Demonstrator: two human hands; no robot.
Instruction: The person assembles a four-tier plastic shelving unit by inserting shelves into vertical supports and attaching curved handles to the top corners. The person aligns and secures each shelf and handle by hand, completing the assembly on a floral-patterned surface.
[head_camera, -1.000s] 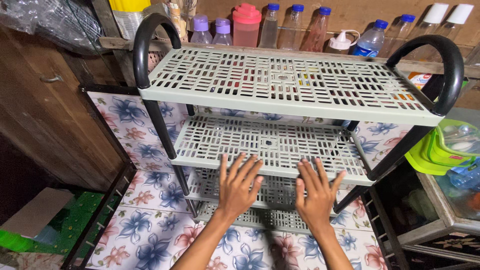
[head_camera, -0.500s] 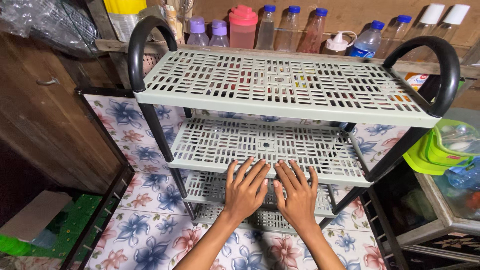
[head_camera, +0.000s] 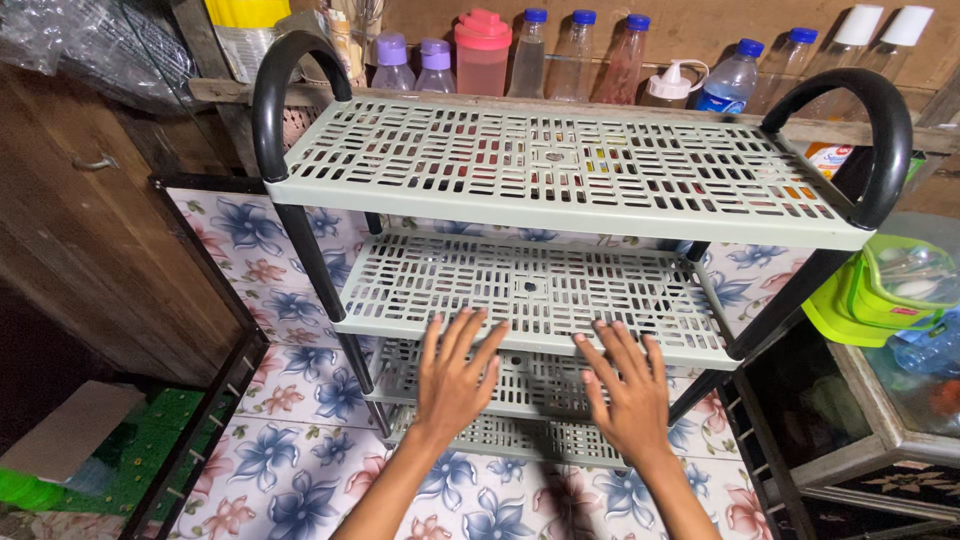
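Grey slotted rack (head_camera: 540, 290): we hold our left hand (head_camera: 452, 385) and right hand (head_camera: 632, 395) spread, empty, fingertips at the middle shelf's front edge; press evenly

Blue-labelled bottle (head_camera: 722, 88) — back ledge.

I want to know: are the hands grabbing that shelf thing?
No, nothing is held. Left hand and right hand are spread flat, fingers open, at the front edge of the rack's second shelf.

Shelf rack (head_camera: 555, 170): pale grey slotted plastic tiers, four visible, black tubular posts, curved black end handles; standing upright on the floral-patterned floor.
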